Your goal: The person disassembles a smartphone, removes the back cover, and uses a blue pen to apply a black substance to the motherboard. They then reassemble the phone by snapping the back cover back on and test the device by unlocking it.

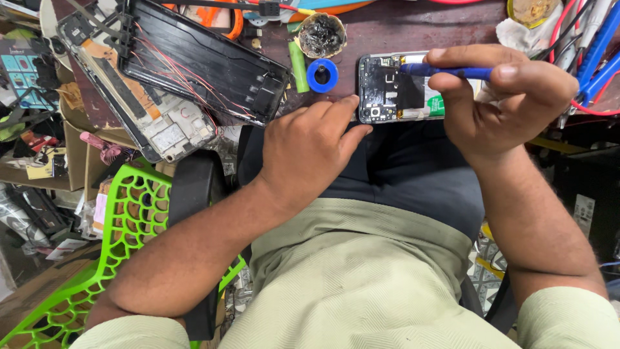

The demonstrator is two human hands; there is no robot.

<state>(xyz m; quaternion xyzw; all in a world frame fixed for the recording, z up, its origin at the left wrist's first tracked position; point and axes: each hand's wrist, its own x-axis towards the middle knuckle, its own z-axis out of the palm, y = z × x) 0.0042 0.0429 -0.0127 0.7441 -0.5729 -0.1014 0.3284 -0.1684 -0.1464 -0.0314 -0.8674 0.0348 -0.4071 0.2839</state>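
Overhead view of a repair workplace. A dark brown desk (400,29) spans the upper edge of the frame, crowded with clutter. At lower left stands a bright green plastic chair (129,220) with a web-patterned cutout back; beside it rises the black armrest (194,187) of the seat in use. Cardboard boxes (77,155) and loose packaging fill the left edge. Lighting is even and bright.

The screwdriver (445,71) handle is blue. The opened phone (394,90) is mostly black inside, with a green patch at its right end, perhaps a label. The solder roll (322,75) is blue, the battery (298,66) green. The chair (123,226) is bright green latticework. The shirt (361,291) is pale green, faintly herringboned.
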